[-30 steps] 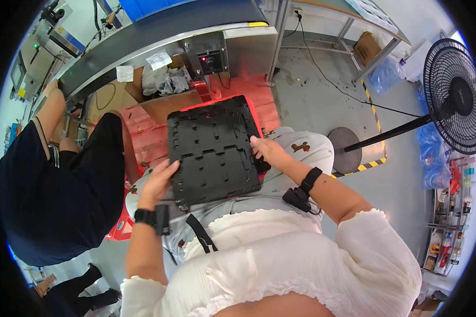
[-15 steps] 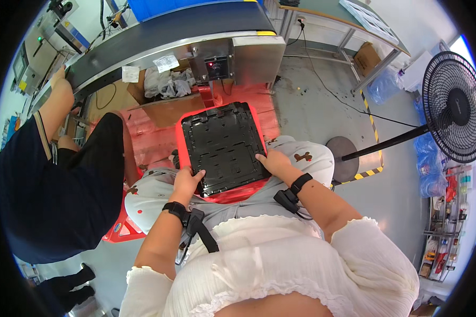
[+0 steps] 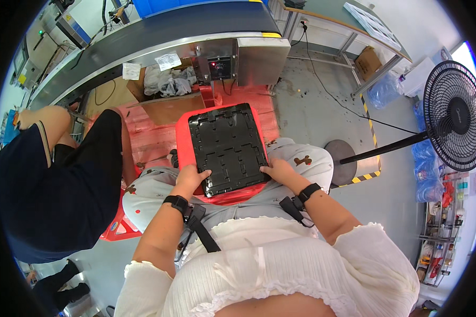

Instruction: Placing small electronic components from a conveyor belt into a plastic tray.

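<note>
A flat black plastic tray (image 3: 228,145) with moulded ridges and recesses lies over a red stool (image 3: 183,138) between my knees. My left hand (image 3: 190,179) grips its near left edge, thumb on top and the other fingers hidden. At the right edge, my right hand (image 3: 280,170) pinches the rim in the same way, thumb uppermost. Nothing lies in the recesses that I can make out. Whether the tray rests fully on the stool cannot be seen.
Ahead runs a conveyor (image 3: 185,29) with a control box (image 3: 220,67) on its side. Beneath it stands a cardboard box (image 3: 172,108) with plastic bags. A co-worker in dark clothes (image 3: 47,195) sits close at left. A pedestal fan (image 3: 455,116) stands at right, its cable along the floor.
The tray has shifted and turned slightly in my hands, which still hold the same two sides. The co-worker's arm has drawn back from the conveyor toward their body.
</note>
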`<state>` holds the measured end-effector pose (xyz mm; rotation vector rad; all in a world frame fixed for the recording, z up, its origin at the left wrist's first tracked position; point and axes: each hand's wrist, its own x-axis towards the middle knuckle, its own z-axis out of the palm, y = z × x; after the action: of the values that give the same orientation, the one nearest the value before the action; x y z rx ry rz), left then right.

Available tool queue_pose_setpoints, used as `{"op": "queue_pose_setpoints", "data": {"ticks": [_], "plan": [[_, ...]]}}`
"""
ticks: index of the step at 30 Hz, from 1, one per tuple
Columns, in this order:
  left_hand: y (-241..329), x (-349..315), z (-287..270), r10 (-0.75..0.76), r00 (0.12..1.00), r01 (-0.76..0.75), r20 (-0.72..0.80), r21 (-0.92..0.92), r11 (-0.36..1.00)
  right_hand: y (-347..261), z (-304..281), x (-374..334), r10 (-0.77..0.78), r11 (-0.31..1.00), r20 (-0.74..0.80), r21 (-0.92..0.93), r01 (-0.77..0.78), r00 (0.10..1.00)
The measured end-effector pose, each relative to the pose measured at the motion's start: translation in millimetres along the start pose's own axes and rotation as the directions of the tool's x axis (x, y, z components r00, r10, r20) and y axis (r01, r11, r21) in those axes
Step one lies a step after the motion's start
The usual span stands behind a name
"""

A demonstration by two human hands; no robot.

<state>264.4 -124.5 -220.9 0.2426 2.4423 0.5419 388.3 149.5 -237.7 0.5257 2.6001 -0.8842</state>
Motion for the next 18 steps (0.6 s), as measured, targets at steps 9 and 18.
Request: {"op": "queue_pose_setpoints", "data": {"ticks": [9, 18], "plan": [[-52, -15, -26, 0.009, 0.952, 0.075, 0.305, -0.263, 0.962, 14, 10, 4, -0.087, 0.996, 0.172, 0.040, 0.081, 0.981], [-54, -11, 0, 0.345, 0.825, -0.291, -0.446, 0.187, 0.938, 3, 1, 0, -0.174, 0.980, -0.171, 0.062, 0.187, 0.970]]}}
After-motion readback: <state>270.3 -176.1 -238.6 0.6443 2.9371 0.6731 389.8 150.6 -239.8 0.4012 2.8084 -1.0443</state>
